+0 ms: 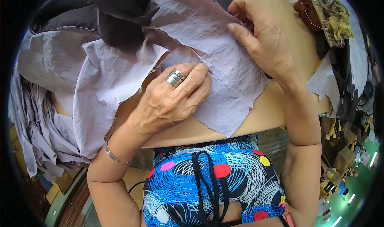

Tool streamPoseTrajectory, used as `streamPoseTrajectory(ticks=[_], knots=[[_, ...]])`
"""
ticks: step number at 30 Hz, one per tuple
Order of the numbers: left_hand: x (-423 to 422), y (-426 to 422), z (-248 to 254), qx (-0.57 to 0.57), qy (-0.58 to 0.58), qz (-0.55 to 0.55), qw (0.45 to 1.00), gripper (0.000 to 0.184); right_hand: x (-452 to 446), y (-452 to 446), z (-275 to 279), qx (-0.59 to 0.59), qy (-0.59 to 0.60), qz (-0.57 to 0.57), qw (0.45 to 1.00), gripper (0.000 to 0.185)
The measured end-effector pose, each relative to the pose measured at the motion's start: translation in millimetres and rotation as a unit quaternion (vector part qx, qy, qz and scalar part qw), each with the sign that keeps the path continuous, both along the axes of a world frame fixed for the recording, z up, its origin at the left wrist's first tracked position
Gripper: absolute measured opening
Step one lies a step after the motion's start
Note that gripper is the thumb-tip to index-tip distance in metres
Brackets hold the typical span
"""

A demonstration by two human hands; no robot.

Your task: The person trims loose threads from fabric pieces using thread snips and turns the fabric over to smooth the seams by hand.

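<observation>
Pinching pale lilac cloth [230, 67] near mid-frame with the ringed left hand [176, 95]. Holding the right hand [262, 39] over the cloth's edge at upper right, thumb and forefinger apart. Spread on a tan table [268, 107], beside dark fabric [120, 7] at upper left. Heaped with yellowish fibres [340, 21] at far upper right.

The smooth tan tabletop [274, 105] has its edge at 6 o'clock. At 4 o'clock, 3 glowing white light strips [373, 159] dot a green background surface [362, 183]; at 8, a reddish-brown slatted surface [72, 208].
</observation>
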State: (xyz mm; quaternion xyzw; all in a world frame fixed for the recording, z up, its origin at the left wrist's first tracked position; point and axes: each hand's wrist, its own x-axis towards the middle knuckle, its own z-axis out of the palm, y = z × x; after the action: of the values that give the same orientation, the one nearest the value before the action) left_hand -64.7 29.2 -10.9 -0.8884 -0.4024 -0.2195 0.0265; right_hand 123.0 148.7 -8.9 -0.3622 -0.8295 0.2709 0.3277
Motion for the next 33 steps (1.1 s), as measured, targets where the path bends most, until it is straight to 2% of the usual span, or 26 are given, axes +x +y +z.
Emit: streamPoseTrajectory(ticks=[3,6,7,10,12,14,16,18,23,33], knots=[[-2.0,-3.7,2.8,-0.016,0.001,-0.001,1.0,0.033,0.8,-8.4,24.4,-0.07,-0.117,0.001,0.991,0.043],[-2.7,-4.9,2.7,-0.005,-0.006,0.0,1.0,0.027,-2.4,-17.9,26.9,-0.125,-0.079,0.06,0.987,0.053],[-2.6,-5.2,2.3,0.004,-0.01,0.001,1.0,0.023,-3.9,-17.8,27.4,-0.104,-0.105,0.057,0.987,0.058],[-3.7,-6.9,5.8,-0.033,-0.005,-0.004,0.999,0.034,-5.2,-16.0,12.7,-0.066,-0.006,0.037,0.997,0.062],[-3.5,-6.4,3.0,-0.027,-0.014,-0.002,1.0,0.033,-0.7,-7.4,22.7,-0.149,-0.015,0.031,0.988,0.066],[-3.6,-6.0,2.5,-0.023,-0.021,0.0,1.0,0.033,-0.2,-5.0,26.1,-0.168,-0.027,0.036,0.985,0.069],[-3.2,-5.5,3.5,-0.024,-0.027,0.0,0.999,0.031,-0.7,-8.4,24.2,-0.127,-0.042,0.048,0.99,0.068],[-2.9,-5.3,3.1,-0.019,-0.024,0.003,1.0,0.03,-4.5,-10.8,32.1,-0.143,-0.088,0.066,0.984,0.068],[-2.6,-4.0,3.4,-0.012,-0.019,-0.006,1.0,0.025,-2.2,1.7,9.7,-0.009,0.01,0.16,0.987,0.07],[-0.6,-6.2,4.6,-0.015,0.033,-0.005,0.999,0.02,0.2,-1.3,13.7,-0.087,-0.023,0.158,0.983,0.072]])
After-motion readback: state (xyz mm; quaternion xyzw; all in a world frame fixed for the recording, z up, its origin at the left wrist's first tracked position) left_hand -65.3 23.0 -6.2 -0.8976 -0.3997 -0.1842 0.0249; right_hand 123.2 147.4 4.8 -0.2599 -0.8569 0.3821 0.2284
